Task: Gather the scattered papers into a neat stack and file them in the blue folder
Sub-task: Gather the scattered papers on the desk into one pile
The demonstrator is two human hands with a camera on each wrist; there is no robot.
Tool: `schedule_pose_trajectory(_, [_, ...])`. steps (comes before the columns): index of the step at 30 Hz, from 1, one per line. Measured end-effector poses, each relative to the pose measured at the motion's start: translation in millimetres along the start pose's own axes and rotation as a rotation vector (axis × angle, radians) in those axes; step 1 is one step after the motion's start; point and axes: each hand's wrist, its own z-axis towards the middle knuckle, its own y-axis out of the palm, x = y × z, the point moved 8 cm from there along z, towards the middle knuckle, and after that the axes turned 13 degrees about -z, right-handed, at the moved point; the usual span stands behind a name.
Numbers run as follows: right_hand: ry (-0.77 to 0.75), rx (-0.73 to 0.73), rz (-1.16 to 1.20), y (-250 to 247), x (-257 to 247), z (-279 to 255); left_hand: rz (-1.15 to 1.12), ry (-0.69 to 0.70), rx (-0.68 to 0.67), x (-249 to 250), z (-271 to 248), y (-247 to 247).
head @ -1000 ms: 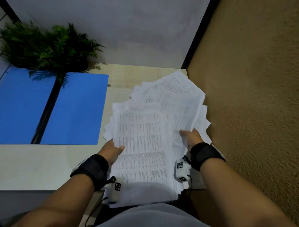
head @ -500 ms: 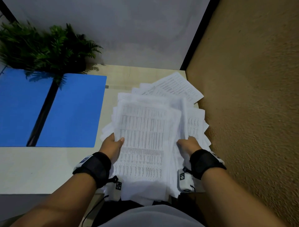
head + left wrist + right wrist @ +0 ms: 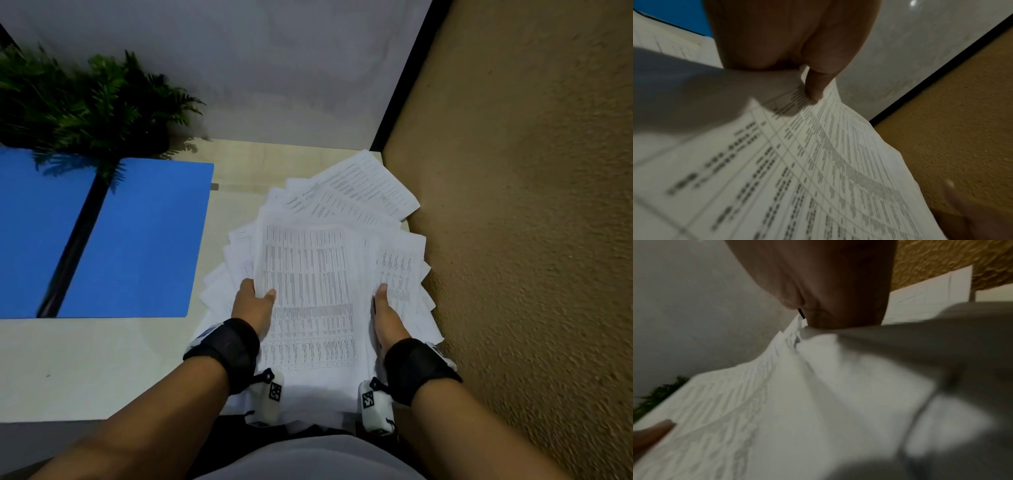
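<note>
A loose, fanned pile of printed white papers (image 3: 308, 284) lies at the table's right end, its near edge overhanging the table. My left hand (image 3: 255, 303) grips the pile's left side, thumb on the top sheet and fingers hidden beneath. In the left wrist view the thumb (image 3: 816, 87) presses on the printed sheet (image 3: 818, 170). My right hand (image 3: 383, 308) holds the pile's right side, thumb on top, fingers under the sheets (image 3: 797, 402). The blue folder (image 3: 137, 240) lies open and flat on the left.
A green fern plant (image 3: 89, 102) stands at the back left, its fronds over the folder. A rough tan wall (image 3: 531, 240) runs close along the right of the pile. A grey wall (image 3: 239, 68) backs the pale table (image 3: 85, 370).
Both hands have pushed the sheets inward, so the spread pile is narrower and more overlapped. The right hand slid from the right edge closer to the centre sheets.
</note>
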Motion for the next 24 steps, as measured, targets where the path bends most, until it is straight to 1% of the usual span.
schedule_pose_trajectory(1, [-0.026,-0.048,0.038,4,0,0,-0.066,-0.011,-0.01,-3,-3,3])
schedule_pose_trajectory(2, [-0.04,-0.113,0.014,13,1,-1,-0.094,-0.032,-0.028,-6,-6,7])
schedule_pose_trajectory(3, [-0.064,-0.17,-0.073,20,1,-3,-0.094,-0.058,-0.05,-10,-8,10])
schedule_pose_trajectory(4, [-0.103,-0.186,-0.165,24,1,-2,-0.072,-0.071,-0.073,-11,-11,12])
schedule_pose_trajectory(5, [-0.138,-0.158,-0.218,25,0,-1,-0.039,-0.065,-0.084,-11,-11,12])
schedule_pose_trajectory(6, [-0.164,-0.121,-0.212,21,-4,-2,0.014,-0.05,-0.077,-10,-10,10])
schedule_pose_trajectory(7, [-0.167,-0.049,-0.17,14,-7,-2,0.044,-0.023,-0.046,-7,-7,3])
schedule_pose_trajectory(8, [-0.178,0.083,-0.158,0,-10,-1,0.044,0.001,-0.007,-3,-5,-5])
schedule_pose_trajectory(9, [-0.168,0.257,-0.191,-21,-12,-1,0.031,0.018,0.03,-2,-1,-15])
schedule_pose_trajectory(10, [-0.114,0.441,-0.267,-44,-8,1,0.015,0.019,0.067,-2,3,-26])
schedule_pose_trajectory(11, [-0.043,0.564,-0.354,-62,-2,4,-0.009,0.007,0.1,-5,8,-36])
schedule_pose_trajectory(12, [0.012,0.596,-0.397,-73,4,8,-0.042,-0.023,0.123,-10,12,-44])
schedule_pose_trajectory(13, [0.051,0.563,-0.34,-79,15,18,-0.063,-0.053,0.129,-15,15,-50])
schedule_pose_trajectory(15, [0.043,0.43,-0.055,-70,27,28,-0.023,-0.083,0.109,-22,18,-52])
schedule_pose_trajectory(16, [0.033,0.354,0.033,-62,29,30,0.007,-0.095,0.099,-24,20,-52])
schedule_pose_trajectory(18, [-0.018,0.253,0.05,-48,25,31,0.03,-0.12,0.072,-29,21,-50])
schedule_pose_trajectory(20, [-0.073,0.2,0.057,-38,18,36,0.057,-0.144,0.045,-31,20,-48])
schedule_pose_trajectory(22, [-0.069,0.147,0.1,-28,9,34,0.088,-0.146,0.021,-31,21,-47])
schedule_pose_trajectory(24, [-0.068,0.058,0.098,-15,0,37,0.113,-0.152,0.005,-31,21,-47])
